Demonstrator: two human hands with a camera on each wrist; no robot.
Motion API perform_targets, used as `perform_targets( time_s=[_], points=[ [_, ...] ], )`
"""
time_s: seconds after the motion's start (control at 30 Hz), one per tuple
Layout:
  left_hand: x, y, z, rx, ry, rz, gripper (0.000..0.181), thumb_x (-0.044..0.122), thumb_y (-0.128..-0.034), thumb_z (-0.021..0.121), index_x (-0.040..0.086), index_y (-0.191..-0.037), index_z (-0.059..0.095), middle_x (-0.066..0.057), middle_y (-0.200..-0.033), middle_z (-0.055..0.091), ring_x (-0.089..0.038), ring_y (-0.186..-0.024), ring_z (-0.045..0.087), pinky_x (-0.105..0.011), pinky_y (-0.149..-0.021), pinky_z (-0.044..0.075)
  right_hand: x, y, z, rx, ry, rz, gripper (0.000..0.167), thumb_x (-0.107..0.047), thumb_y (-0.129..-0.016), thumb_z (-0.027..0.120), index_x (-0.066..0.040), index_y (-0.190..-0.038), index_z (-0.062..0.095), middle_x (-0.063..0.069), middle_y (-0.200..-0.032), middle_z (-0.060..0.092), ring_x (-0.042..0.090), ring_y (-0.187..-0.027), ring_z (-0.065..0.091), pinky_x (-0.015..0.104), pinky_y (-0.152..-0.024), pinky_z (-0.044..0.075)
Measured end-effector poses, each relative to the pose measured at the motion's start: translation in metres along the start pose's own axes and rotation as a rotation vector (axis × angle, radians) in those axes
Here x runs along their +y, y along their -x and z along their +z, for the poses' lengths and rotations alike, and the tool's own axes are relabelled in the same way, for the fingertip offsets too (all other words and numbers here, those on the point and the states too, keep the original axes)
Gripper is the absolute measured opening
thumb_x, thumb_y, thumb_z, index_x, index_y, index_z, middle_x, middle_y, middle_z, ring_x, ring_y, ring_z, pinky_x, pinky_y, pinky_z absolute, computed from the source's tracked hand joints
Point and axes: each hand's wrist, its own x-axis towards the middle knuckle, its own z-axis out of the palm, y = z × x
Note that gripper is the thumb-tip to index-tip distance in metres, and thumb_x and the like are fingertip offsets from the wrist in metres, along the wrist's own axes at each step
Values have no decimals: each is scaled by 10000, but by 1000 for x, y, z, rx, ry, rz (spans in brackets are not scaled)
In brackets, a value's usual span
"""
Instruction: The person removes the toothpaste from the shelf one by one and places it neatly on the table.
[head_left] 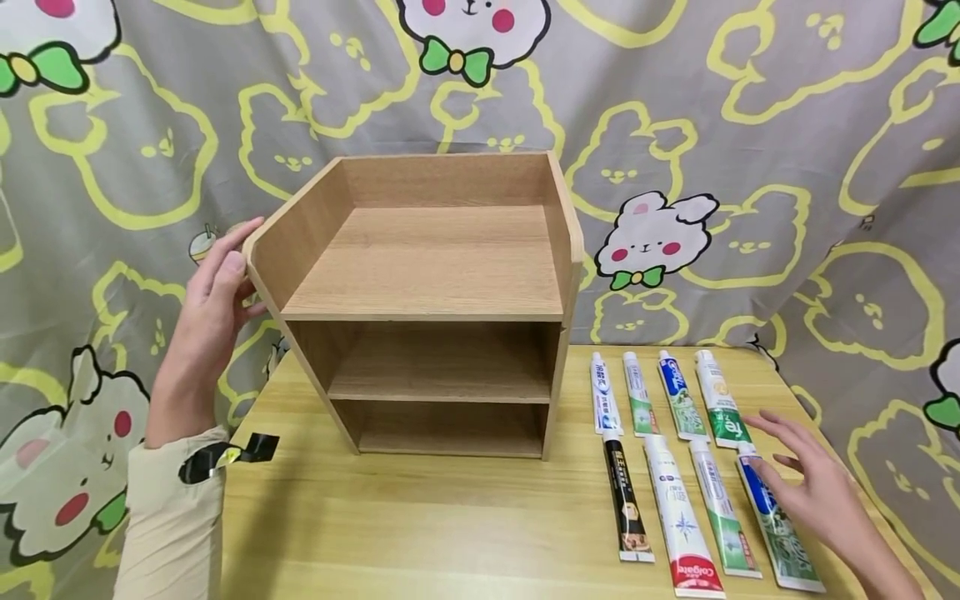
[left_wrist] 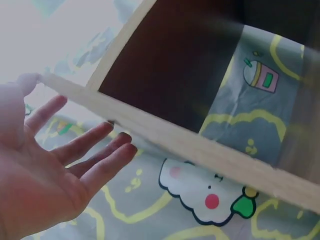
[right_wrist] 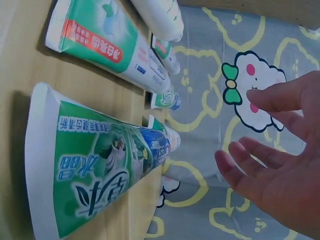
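A light wooden shelf unit (head_left: 423, 262) with a top tray and two compartments below stands on the table. My left hand (head_left: 213, 296) is at the front edge of its left side panel, with the fingers (left_wrist: 107, 167) extended and loosely spread by the panel. To the right of the shelf, several toothpaste tubes lie in two rows. My right hand (head_left: 813, 487) is above the right end of the near row, fingers relaxed and holding nothing. Closest to it are a blue and green toothpaste tube (head_left: 783, 525) and a white and green tube (head_left: 722, 400).
The near row also has a black tube (head_left: 626, 500), a white and red Colgate tube (head_left: 681, 517) and a slim white and green tube (head_left: 726, 512). A grey patterned curtain (head_left: 480, 108) hangs behind the wooden table (head_left: 420, 533).
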Motion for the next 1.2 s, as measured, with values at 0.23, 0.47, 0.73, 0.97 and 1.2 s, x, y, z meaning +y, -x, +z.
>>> perform_targets(
  time_s=[0.23, 0.47, 0.73, 0.97, 1.2],
  points=[
    [-25, 21, -17, -39, -17, 22, 457, 163, -1103, 406, 86, -1554, 418, -88, -1472, 523, -167, -1324, 538, -200, -1001, 462, -3, -9, 8, 49, 69, -21, 592, 38, -840, 773, -70, -1399, 612, 307, -1448, 458, 560, -1226, 459, -28, -851, 240],
    [-48, 45, -26, -17, -198, 17, 436, 141, -1104, 415, 52, -1529, 455, 1, -1423, 570, -107, -1308, 529, -174, -1012, 438, -6, -9, 10, 80, 91, -39, 618, 20, -858, 757, -117, -1438, 592, 293, -1497, 428, 584, -1313, 391, 611, -1088, 339],
    [-79, 77, -43, 12, -666, 2, 447, 209, -1118, 385, 138, -1551, 465, -85, -1525, 504, 13, -1362, 410, -101, -1040, 300, -9, -14, 18, 54, 139, -42, 632, -136, -947, 725, -121, -1530, 481, 335, -1523, 375, 591, -1367, 329, 779, -1070, 177],
    [-112, 100, -60, -41, -799, -2, 460, 190, -1114, 379, 175, -1569, 442, -154, -1639, 321, -489, -1453, 308, -612, -1159, 231, -9, -11, 17, -32, 163, 54, 669, -286, -1036, 599, -140, -1621, 307, 313, -1617, 226, 601, -1428, 209, 807, -1054, 124],
    [-134, 129, -65, -84, -866, -5, 474, 161, -1098, 417, 125, -1571, 429, -198, -1661, 245, -559, -1469, 208, -783, -1076, 156, -3, -1, 13, -82, 240, 74, 740, -343, -1028, 600, -117, -1637, 244, 306, -1650, 134, 589, -1453, 166, 795, -1075, 98]
  ],
)
